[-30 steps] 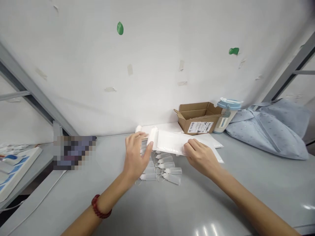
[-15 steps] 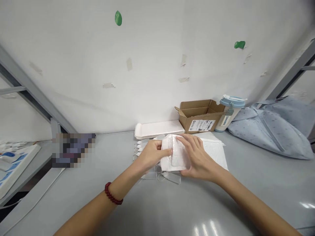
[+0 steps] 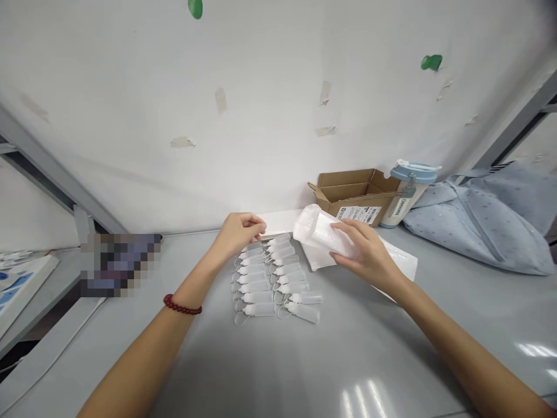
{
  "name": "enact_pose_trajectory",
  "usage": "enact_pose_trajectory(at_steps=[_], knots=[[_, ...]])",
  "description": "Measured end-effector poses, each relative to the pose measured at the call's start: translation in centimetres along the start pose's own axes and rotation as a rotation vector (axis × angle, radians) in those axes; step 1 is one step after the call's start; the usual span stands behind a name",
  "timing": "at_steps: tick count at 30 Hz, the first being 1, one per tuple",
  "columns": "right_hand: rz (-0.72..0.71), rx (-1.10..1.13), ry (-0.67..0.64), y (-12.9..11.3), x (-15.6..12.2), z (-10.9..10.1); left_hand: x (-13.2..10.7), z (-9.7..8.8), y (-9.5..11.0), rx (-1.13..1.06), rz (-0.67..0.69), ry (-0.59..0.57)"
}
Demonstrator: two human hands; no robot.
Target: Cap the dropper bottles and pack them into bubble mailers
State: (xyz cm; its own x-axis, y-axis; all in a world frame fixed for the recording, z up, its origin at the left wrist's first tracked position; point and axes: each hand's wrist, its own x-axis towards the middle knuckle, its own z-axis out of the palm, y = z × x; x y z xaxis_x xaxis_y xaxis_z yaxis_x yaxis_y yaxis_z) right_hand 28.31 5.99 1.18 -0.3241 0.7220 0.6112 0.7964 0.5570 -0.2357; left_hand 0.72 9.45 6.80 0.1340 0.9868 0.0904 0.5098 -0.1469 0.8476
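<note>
Closest to me is the grey bare front of the tabletop point(image 3: 261, 371), with streaks of light shining on it. A dark red beaded bracelet point(image 3: 183, 305) circles my left wrist. To my left, a white cable point(image 3: 65, 347) runs back along the tabletop to a dark item point(image 3: 145, 255) that is blurred out.

Further in, the small clear bottles point(image 3: 300, 312) lie on their sides in two columns, white caps towards my left, thin loops by the caps. They lie between my forearms.

My right hand point(image 3: 368, 252) has its fingers closed round a white padded envelope point(image 3: 324, 232), thumb on the near side. I hold it tilted, one end towards my left, beyond the right column of bottles. Below it, more white envelopes point(image 3: 402, 261) lie flat, partly covered by my hand.

My left hand point(image 3: 235, 235) is just past the left column, fingers curled and narrow, thumb close to the forefinger; I cannot tell whether anything is pinched there. Behind it, a flat white stack point(image 3: 285, 222) lies along the wall.

At the back right stand an open cardboard box point(image 3: 361, 197), a cream tumbler with a blue lid point(image 3: 404, 200) just beside it, and a pale blue cloth bag point(image 3: 483, 232). Behind everything is the white wall point(image 3: 261, 58), dotted with tape scraps point(image 3: 183, 142) and green patches point(image 3: 431, 62).
</note>
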Motion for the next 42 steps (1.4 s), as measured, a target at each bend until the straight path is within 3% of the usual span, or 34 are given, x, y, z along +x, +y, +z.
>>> enact_pose_trajectory(at_steps=[6,12,20,31,42], knots=[[0.033,0.009,0.02,1.0,0.0,0.2,0.2,-0.8,-2.6,0.29,0.09,-0.158],[0.009,-0.003,-0.012,0.7,-0.1,0.7,0.7,-0.2,-3.7,0.408,0.164,-0.147],[-0.009,-0.028,-0.042,0.8,-0.2,0.9,0.7,0.9,-4.0,0.406,0.239,-0.15],[-0.001,-0.04,-0.071,0.8,-0.1,1.0,0.8,0.0,-2.4,0.277,0.302,0.078],[-0.039,-0.105,-0.033,0.2,-0.4,1.2,-1.2,2.6,0.1,0.199,0.432,0.008]])
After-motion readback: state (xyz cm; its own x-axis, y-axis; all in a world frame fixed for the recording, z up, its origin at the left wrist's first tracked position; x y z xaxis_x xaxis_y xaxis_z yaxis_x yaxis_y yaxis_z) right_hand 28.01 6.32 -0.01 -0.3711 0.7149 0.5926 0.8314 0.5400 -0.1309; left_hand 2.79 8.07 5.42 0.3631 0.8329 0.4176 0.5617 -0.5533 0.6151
